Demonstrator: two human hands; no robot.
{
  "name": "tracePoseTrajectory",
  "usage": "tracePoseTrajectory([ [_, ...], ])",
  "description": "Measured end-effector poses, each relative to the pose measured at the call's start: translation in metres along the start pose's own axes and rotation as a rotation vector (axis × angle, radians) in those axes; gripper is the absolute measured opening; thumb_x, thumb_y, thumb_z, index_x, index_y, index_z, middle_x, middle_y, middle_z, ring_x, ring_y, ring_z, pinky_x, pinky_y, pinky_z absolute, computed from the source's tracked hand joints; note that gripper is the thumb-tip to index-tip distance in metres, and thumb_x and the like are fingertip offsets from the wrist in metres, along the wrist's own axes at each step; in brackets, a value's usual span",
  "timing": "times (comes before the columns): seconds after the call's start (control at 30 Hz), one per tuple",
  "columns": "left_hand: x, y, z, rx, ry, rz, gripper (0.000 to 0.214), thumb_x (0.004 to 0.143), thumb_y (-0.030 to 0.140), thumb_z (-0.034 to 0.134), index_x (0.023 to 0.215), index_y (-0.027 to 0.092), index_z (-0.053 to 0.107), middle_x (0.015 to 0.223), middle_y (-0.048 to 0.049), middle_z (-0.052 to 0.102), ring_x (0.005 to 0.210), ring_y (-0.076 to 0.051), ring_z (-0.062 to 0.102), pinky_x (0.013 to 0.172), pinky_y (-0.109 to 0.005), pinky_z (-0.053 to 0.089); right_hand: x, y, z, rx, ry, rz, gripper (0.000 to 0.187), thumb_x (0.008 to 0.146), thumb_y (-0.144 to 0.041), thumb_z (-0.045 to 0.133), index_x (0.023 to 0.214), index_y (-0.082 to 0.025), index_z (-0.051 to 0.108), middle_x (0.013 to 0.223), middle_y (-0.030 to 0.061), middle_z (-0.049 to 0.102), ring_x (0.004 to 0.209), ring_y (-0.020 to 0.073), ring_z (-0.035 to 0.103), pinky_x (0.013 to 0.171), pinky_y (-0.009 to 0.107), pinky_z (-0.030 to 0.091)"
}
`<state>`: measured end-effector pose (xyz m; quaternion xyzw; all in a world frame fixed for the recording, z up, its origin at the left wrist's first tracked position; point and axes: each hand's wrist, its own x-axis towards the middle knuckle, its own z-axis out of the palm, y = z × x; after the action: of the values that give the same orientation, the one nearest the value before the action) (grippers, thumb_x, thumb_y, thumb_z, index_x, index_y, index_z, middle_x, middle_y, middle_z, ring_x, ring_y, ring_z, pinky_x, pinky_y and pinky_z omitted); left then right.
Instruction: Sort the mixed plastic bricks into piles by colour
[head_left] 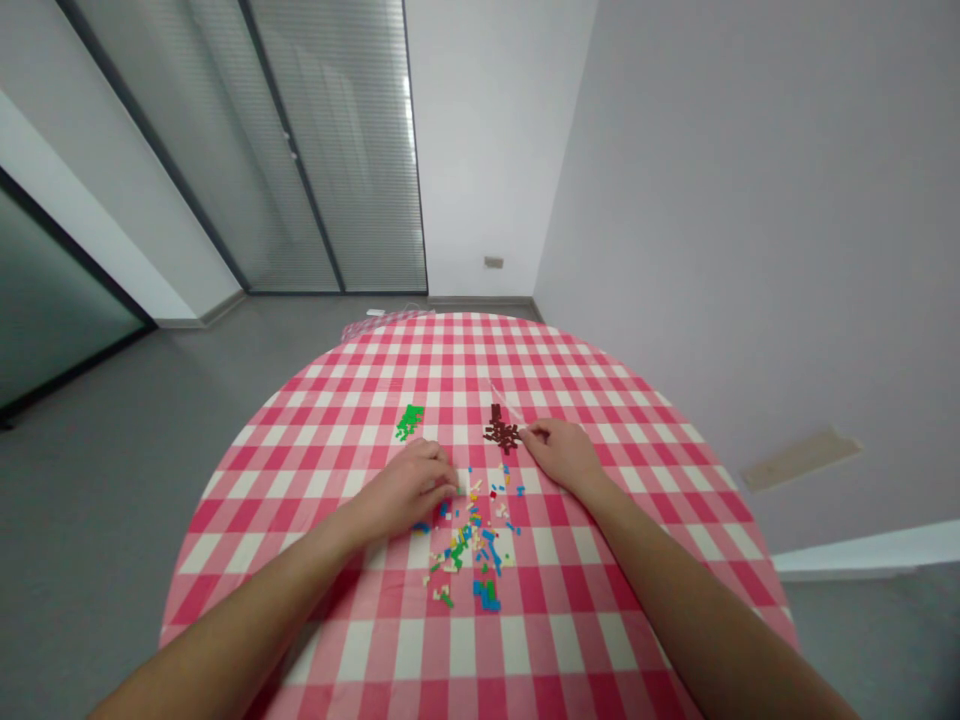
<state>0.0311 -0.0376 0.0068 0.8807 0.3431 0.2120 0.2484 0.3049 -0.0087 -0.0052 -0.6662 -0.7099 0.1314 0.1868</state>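
My left hand [417, 487] hovers low at the left edge of a mixed scatter of small toy bricks [469, 530] in blue, green, yellow and white. Its fingers curl toward the thumb; whether a piece is between them is hidden. To the right, my right hand [561, 452] has thumb and forefinger pinched together beside a pile of dark brown bricks [501, 432]. What the pinch holds, if anything, is too small to make out. A pile of green bricks [409, 421] lies just beyond my left hand.
Everything lies on a round table with a red and white checked tablecloth [360, 650]. A thin whitish strip [506, 400] lies behind the brown pile. Checked fabric [375, 324] shows at the table's far left edge. A wall [750, 220] stands close on the right.
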Motion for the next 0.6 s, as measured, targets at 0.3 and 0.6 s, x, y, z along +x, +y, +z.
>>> tracePoseTrajectory([
  [0.3, -0.007, -0.043, -0.044, 0.007, 0.280, -0.283, 0.021, 0.091, 0.032, 0.052, 0.077, 0.019, 0.061, 0.083, -0.0044, 0.060, 0.078, -0.019, 0.055, 0.072, -0.033, 0.044, 0.000, -0.002, -0.003, -0.017, -0.015, 0.004, 0.032, 0.094, -0.040, 0.051, 0.084, -0.019, 0.074, 0.085, 0.0071, 0.074, 0.073, 0.0193, 0.065, 0.059, 0.028, 0.037],
  [0.6, -0.014, -0.077, -0.043, 0.139, 0.185, -0.295, 0.021, 0.089, 0.029, 0.051, 0.078, 0.019, 0.065, 0.084, -0.0067, 0.063, 0.078, -0.020, 0.057, 0.072, -0.032, 0.044, -0.001, 0.000, -0.002, 0.011, -0.007, -0.005, 0.033, 0.094, -0.040, 0.051, 0.085, -0.019, 0.074, 0.083, 0.0070, 0.074, 0.070, 0.0186, 0.064, 0.058, 0.027, 0.036],
])
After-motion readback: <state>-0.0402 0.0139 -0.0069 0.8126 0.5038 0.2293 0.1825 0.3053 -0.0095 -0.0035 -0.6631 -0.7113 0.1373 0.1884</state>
